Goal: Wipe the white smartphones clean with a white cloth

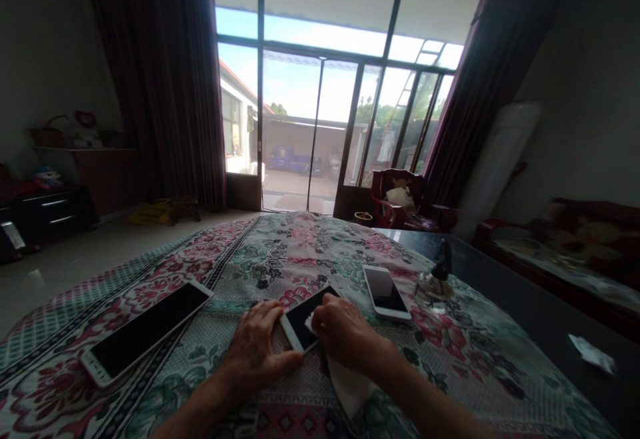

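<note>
A white smartphone (299,331) with a dark screen lies in front of me on the floral tablecloth. My left hand (256,342) grips its left end, fingers at the far edge and thumb at the near one. Bunched in my right hand (347,332) is a white tissue (350,385), pressed onto the screen, with a loose part hanging below the palm. To the left lies a larger white smartphone (147,332), screen up. Another white smartphone (387,293) rests to the right, beside a clear spray bottle (435,289) with a black nozzle.
The floral tablecloth (230,399) covers much of the dark table (525,312). A crumpled white tissue (593,353) sits on the bare right part. Beyond the table are a wooden armchair (395,199), a glass door (310,132) and dark curtains (160,92).
</note>
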Available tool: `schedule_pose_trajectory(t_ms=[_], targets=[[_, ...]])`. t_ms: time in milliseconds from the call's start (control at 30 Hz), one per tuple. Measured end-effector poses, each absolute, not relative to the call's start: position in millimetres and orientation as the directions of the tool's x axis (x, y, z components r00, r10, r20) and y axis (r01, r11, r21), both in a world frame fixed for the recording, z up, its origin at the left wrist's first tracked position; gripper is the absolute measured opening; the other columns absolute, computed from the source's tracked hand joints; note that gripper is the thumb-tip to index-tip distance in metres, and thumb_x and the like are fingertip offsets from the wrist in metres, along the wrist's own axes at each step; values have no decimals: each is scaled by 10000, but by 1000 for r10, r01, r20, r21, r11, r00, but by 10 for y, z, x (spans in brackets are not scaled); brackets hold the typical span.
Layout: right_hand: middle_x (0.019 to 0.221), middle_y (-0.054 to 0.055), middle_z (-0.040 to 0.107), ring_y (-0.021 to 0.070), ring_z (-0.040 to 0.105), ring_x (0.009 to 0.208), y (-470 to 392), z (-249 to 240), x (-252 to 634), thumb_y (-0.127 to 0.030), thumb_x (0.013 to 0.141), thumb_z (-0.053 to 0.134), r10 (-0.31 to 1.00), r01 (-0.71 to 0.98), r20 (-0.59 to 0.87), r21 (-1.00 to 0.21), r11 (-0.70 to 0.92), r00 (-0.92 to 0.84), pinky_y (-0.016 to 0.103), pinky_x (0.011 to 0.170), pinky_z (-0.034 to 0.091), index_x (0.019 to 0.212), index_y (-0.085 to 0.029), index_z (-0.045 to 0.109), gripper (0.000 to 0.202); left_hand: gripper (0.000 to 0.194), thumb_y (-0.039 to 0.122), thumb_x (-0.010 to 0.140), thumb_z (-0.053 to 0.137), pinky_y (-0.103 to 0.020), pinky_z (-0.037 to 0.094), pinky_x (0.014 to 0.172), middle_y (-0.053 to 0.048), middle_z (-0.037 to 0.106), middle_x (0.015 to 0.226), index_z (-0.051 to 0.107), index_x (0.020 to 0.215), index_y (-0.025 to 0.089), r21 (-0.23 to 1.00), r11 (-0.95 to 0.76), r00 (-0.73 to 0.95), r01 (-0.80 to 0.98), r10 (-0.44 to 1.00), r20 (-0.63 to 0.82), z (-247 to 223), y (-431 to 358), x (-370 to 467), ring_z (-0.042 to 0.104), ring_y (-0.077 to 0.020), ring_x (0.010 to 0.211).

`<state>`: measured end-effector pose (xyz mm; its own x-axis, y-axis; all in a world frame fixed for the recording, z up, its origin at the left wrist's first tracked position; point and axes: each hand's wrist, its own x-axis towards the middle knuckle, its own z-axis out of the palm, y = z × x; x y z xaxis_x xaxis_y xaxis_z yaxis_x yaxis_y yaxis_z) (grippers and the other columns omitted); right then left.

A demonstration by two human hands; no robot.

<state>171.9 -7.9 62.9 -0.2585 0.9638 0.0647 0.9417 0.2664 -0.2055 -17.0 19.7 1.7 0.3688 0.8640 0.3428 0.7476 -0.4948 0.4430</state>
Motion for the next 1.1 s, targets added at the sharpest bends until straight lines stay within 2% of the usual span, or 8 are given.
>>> schedule_pose_trajectory(t_ms=[133,200,367,533,633,900,967,1100], targets=[[884,55,620,136,561,764,-149,648,1613,-153,778,549,934,891,10,-299,343,-356,218,648,344,815,-198,730,191,668,398,611,727,-492,352,1063,-152,562,1337,597,1215,146,441,-487,379,753,870,314,15,205,-175,470,-342,1267],[881,52,625,139,569,777,-130,668,1628,-149,767,562,935,891,10,-300,341,-354,219,658,348,814,-209,736,190,660,401,611,726,-492,348,1066,-151,558,1342,604,1208,147,445,-480,376,756,875,304,28,207,-174,466,-342,1270],[907,69,641,151,586,795,64,695,1860,-143,806,531,982,959,70,-213,186,-175,234,669,350,814,-187,726,200,667,412,601,726,-500,329,1074,-155,554,1343,605,1199,141,463,-472,370,750,880,298,48,207,-173,458,-344,1273],[944,104,617,171,580,803,199,650,1987,-146,868,451,993,997,117,-74,35,-26,256,645,346,794,-157,694,255,653,406,582,722,-509,326,1072,-145,560,1332,613,1176,157,486,-455,342,747,888,306,33,195,-155,460,-349,1268],[955,97,603,165,560,826,172,589,1916,-124,863,433,983,994,169,-73,81,-67,247,652,345,832,-166,680,253,644,386,576,713,-494,329,1075,-153,567,1319,615,1165,143,480,-446,330,756,892,309,34,200,-144,467,-345,1263],[932,40,569,133,519,804,-34,449,1574,-172,828,487,927,903,191,-229,363,-324,222,686,353,822,-210,681,197,656,381,608,700,-447,321,1089,-158,551,1337,588,1205,134,466,-452,328,761,887,324,-4,300,-222,449,-314,1284],[927,34,572,134,520,805,-26,439,1560,-191,839,494,923,899,190,-229,374,-336,223,685,351,823,-219,686,194,658,392,612,702,-460,317,1086,-159,544,1346,588,1211,142,454,-449,327,770,888,324,-11,328,-243,444,-321,1288],[940,37,579,135,530,830,83,453,1668,-185,876,459,947,940,215,-195,279,-236,219,687,352,865,-232,694,240,663,398,616,694,-453,330,1074,-162,539,1352,590,1216,136,426,-458,349,780,884,312,3,361,-258,449,-320,1284]])
